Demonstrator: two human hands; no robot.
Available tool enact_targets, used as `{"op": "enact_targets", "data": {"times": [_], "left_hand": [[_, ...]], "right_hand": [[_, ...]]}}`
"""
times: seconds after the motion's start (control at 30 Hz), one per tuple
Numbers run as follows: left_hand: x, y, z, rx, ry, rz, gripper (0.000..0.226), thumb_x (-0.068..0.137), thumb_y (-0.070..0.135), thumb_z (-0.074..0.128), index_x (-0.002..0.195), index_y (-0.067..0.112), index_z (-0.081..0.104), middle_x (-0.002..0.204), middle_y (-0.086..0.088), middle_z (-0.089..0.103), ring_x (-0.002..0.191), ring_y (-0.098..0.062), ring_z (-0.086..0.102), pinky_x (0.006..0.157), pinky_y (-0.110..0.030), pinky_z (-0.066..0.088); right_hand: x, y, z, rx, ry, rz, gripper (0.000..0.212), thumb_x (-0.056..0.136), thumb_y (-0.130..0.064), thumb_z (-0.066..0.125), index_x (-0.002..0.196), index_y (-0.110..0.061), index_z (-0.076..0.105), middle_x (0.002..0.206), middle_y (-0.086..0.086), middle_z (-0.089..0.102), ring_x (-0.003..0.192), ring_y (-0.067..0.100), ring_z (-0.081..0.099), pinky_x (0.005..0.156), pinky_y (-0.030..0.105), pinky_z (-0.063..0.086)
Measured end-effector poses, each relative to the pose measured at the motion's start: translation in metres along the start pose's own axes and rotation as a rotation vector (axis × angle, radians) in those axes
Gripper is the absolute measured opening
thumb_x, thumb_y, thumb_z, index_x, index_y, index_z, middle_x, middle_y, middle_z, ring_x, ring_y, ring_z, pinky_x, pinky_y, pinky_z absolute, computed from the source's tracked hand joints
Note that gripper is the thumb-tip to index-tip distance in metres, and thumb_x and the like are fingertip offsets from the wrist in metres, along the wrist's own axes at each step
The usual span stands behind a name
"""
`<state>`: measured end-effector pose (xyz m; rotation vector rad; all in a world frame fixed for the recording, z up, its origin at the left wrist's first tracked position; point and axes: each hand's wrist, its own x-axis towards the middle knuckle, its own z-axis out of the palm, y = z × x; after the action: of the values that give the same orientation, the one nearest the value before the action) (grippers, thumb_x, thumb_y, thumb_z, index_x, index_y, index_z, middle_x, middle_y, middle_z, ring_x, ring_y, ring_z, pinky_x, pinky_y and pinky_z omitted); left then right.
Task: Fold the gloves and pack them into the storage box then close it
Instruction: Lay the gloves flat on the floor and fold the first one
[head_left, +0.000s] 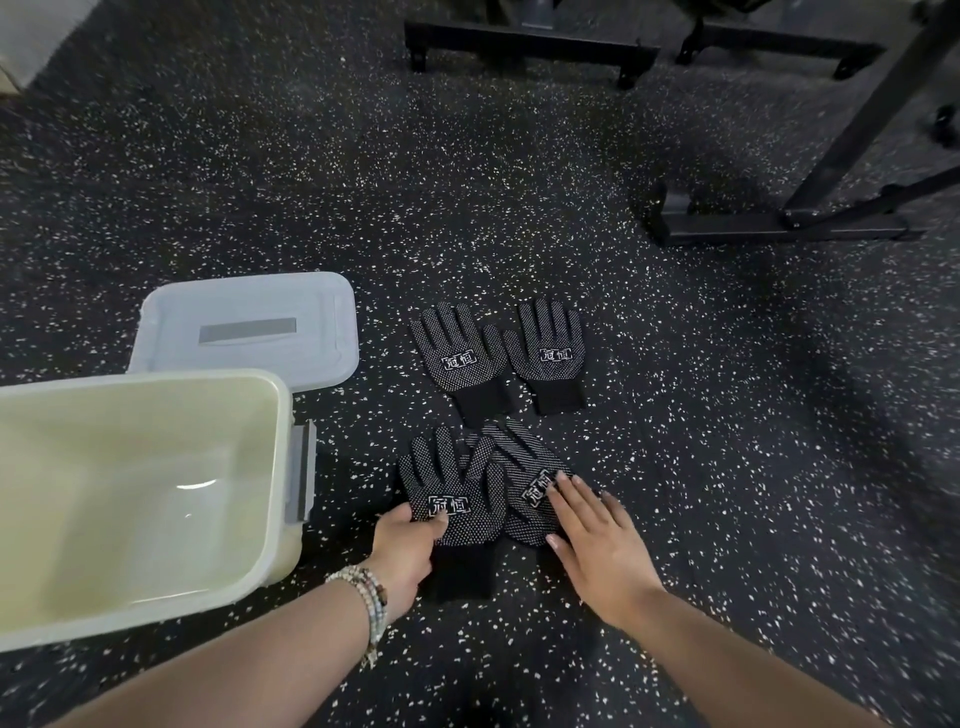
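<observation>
pinching near-left glove (467, 501) edge with left hand (410, 545). right hand (592, 540) flat, fingers straight, on near-right glove (519, 465). storage box (262, 447) open at left.

Black frames (524, 47), perhaps gym equipment, stand on speckled floor (260, 182).

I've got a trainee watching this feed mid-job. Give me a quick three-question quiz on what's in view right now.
1. True or false: the storage box already holds a glove.
2. How many gloves lie on the floor? A) two B) three C) four
3. Fill in: the left hand grips the near-left glove; the right hand lies ____ on the glove beside it.

Key: 1 false; 2 C; 3 flat.
</observation>
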<state>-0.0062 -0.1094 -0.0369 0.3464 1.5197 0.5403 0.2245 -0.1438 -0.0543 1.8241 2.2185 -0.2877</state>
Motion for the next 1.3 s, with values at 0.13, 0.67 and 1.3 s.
{"op": "enact_targets", "data": {"times": [0.13, 0.67, 1.3], "left_hand": [[-0.002, -0.003, 0.004, 0.130, -0.026, 0.003, 0.020, 0.090, -0.001, 0.058, 0.102, 0.013, 0.065, 0.102, -0.005, 0.069, 0.093, -0.019, 0.064, 0.085, -0.034, 0.052], [-0.003, 0.007, 0.013, 0.301, -0.116, -0.030, 0.069, 0.083, -0.004, 0.066, 0.143, 0.006, 0.035, 0.130, -0.009, 0.055, 0.104, -0.018, 0.061, 0.076, -0.024, 0.056], [-0.012, -0.002, 0.023, 0.607, 0.127, 0.293, 0.073, 0.087, 0.015, 0.060, 0.141, 0.019, 0.011, 0.127, -0.009, 0.052, 0.099, -0.022, 0.062, 0.085, -0.034, 0.054]], "right_hand": [[-0.018, 0.010, 0.001, 0.014, -0.092, 0.107, 0.069, 0.099, -0.044, 0.004, 0.131, -0.012, 0.056, 0.140, 0.006, 0.053, 0.122, 0.024, 0.057, 0.098, 0.043, 0.044], [0.007, 0.017, 0.003, 0.041, -0.081, 0.118, 0.096, 0.059, -0.058, -0.047, 0.144, -0.020, -0.024, 0.152, -0.003, -0.030, 0.144, 0.017, -0.020, 0.117, 0.035, -0.005], [0.106, -0.051, -0.057, 0.129, -0.139, -0.127, 0.063, 0.098, -0.051, 0.016, 0.150, -0.028, -0.010, 0.157, 0.003, -0.023, 0.145, 0.021, -0.019, 0.119, 0.048, -0.005]]}}
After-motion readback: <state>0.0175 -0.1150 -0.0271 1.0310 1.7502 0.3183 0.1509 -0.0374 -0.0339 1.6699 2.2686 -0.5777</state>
